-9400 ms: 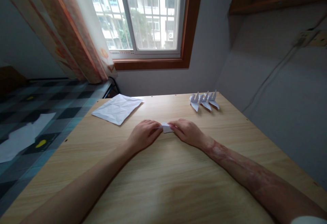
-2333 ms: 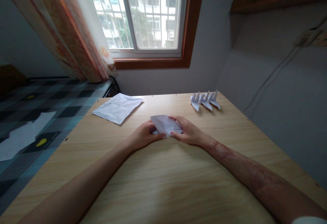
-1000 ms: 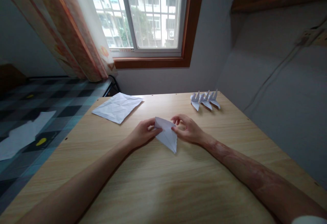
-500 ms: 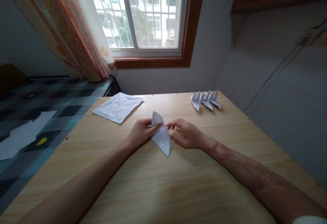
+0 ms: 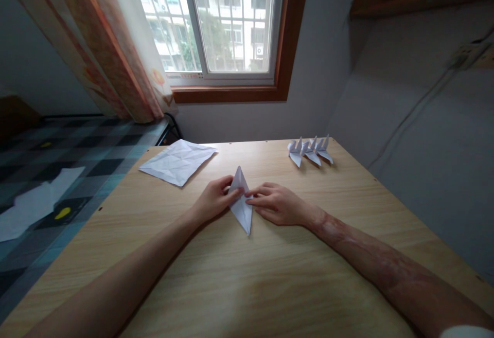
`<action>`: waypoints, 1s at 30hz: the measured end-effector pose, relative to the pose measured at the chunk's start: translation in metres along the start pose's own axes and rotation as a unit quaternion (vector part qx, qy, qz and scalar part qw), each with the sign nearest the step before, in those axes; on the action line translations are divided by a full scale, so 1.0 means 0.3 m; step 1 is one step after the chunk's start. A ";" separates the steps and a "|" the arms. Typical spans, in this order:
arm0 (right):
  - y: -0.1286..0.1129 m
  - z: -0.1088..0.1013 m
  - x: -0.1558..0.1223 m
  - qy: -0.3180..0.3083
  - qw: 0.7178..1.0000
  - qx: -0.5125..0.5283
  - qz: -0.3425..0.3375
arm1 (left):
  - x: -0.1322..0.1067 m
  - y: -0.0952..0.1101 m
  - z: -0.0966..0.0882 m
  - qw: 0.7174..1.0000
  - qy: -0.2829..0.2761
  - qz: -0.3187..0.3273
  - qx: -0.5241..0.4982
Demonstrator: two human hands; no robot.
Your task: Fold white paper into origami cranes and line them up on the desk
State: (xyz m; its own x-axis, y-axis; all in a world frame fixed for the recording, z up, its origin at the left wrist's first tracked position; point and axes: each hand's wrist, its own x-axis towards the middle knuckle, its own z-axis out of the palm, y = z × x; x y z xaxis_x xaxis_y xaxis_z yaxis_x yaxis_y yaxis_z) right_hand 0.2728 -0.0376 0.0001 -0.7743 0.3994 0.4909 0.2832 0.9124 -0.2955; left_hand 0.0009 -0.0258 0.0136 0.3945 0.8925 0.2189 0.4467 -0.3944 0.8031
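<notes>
A white sheet of paper folded into a narrow diamond (image 5: 241,213) is between my two hands, above the wooden table. My left hand (image 5: 214,195) grips its left side, thumb flat on the upper face and fingers behind. At the right edge, the fingertips of my right hand (image 5: 276,204) pinch the paper around its middle. One corner points away from me and the other toward me. Farther left lies a creased, unfolded paper square (image 5: 179,162). Three folded paper cranes (image 5: 312,152) stand in a row at the far right.
The wooden table (image 5: 216,286) reaches to the wall under the window (image 5: 231,24). On the left, a bed with a checked cover (image 5: 92,155) holds loose white paper (image 5: 34,207). A cable (image 5: 409,114) runs down the right wall from a socket.
The paper's right part has folded inward, turning the wider shape into a narrow diamond. My right hand has moved slightly left onto its edge. My left hand keeps its hold.
</notes>
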 end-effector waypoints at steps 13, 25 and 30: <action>-0.002 0.006 -0.001 0.019 0.999 0.025 0.013 | 0.002 -0.065 0.006 0.984 0.137 0.013 0.116; -0.005 -0.008 0.000 0.023 0.998 -0.010 0.057 | -0.007 -0.011 0.002 0.975 -0.059 0.182 0.108; 0.006 0.001 0.000 0.043 0.996 -0.059 0.060 | -0.004 -0.019 0.003 0.968 -0.030 0.197 0.152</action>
State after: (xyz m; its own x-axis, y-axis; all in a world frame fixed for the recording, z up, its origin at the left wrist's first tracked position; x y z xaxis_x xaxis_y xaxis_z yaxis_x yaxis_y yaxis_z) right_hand 0.2730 -0.0360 -0.0006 -0.6814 0.5070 0.5279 0.4380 0.8603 -0.2608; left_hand -0.0014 -0.0248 0.0084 0.6239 0.6493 0.4349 0.4643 -0.7556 0.4620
